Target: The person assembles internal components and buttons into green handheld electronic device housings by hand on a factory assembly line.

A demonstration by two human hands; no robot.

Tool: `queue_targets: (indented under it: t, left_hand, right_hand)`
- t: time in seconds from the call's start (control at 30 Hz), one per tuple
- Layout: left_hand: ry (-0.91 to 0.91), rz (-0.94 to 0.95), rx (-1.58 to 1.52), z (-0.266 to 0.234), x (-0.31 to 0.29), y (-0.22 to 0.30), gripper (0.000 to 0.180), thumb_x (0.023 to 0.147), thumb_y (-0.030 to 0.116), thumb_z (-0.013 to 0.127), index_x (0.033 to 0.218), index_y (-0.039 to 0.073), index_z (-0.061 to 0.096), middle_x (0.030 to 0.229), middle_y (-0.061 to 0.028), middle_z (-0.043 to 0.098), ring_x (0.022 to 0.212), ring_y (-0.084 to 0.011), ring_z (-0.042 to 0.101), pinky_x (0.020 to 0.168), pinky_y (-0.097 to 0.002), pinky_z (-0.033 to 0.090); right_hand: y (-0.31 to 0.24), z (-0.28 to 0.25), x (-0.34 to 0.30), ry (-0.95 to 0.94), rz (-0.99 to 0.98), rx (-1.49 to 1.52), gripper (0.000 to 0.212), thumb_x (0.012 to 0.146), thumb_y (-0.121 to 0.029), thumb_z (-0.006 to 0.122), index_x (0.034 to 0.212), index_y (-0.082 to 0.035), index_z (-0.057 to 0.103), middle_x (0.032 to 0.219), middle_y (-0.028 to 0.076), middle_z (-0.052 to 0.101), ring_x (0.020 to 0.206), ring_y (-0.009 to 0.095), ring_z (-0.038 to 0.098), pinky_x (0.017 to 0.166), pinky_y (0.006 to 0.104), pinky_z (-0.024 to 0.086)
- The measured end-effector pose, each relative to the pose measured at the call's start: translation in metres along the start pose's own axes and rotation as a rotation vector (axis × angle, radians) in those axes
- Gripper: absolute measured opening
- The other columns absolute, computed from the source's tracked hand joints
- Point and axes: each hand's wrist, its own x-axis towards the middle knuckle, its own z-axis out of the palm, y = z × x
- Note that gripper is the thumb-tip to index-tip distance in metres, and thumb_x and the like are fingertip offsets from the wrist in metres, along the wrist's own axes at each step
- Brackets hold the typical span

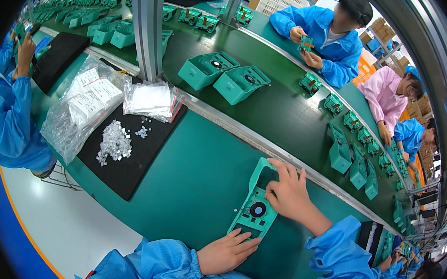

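Observation:
A green plastic housing (252, 229) lies lengthwise on the green work table in front of me, its inner side up. A round black speaker (258, 209) with a thin wire sits in it, among square cut-outs. My left hand (227, 253) rests its outstretched fingers on the housing's near end. Over the far right part, my right hand (294, 194) bends thumb and forefinger together at the housing, other fingers raised. Whatever lies between those fingertips is hidden.
Left of the housing, a black mat (138, 166) bears a pile of small clear pieces (114, 143) and plastic bags (86, 98). Beyond a metal rail (225, 122), a conveyor carries more green housings (241, 83). A metal post (149, 32) stands there. Co-workers (323, 34) sit around.

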Motion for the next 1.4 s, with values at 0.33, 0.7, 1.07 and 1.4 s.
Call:
queue_targets:
  t: [0.33,0.7,1.07,1.4]
  left_hand:
    - [-0.015,0.003,-0.009,0.001,0.0,-0.002,0.035,0.082,0.017,0.06,0.115,0.006,0.058,0.133,-0.0069,0.047,0.113,-0.0252,0.05,0.098,-0.0433,0.038]
    - [-0.028,0.007,-0.036,0.001,0.003,-0.005,0.041,0.081,0.017,0.059,0.12,0.005,0.053,0.134,-0.0097,0.045,0.116,-0.0269,0.048,0.099,-0.0435,0.037]
    - [0.319,-0.016,0.113,-0.063,0.007,-0.019,0.034,0.076,0.009,0.061,0.109,0.004,0.057,0.111,-0.0107,0.057,0.092,-0.0258,0.055,0.082,-0.0379,0.045]
    - [0.787,-0.944,0.735,-0.133,-0.077,-0.105,0.018,0.069,0.008,0.069,0.086,0.01,0.063,0.085,-0.0044,0.057,0.08,-0.0272,0.052,0.075,-0.0367,0.038]
  right_hand:
    - [-0.003,0.003,0.002,0.004,0.103,0.017,0.011,0.07,-0.015,0.068,0.07,-0.006,0.062,0.134,0.006,0.036,0.118,0.033,0.038,0.093,0.0669,0.027]
    - [0.015,0.006,0.006,0.05,-0.009,0.103,0.021,0.068,-0.024,0.071,0.085,-0.014,0.064,0.132,0.004,0.039,0.117,0.03,0.04,0.096,0.0474,0.032]
    - [0.033,0.001,0.011,0.161,-0.09,0.188,0.038,0.061,-0.017,0.073,0.096,-0.011,0.061,0.123,0.006,0.049,0.113,0.03,0.046,0.094,0.0429,0.036]
    - [0.028,0.002,0.028,0.257,-0.166,0.056,0.035,0.065,-0.013,0.072,0.098,-0.012,0.06,0.123,0.005,0.05,0.119,0.037,0.04,0.094,0.0482,0.037]
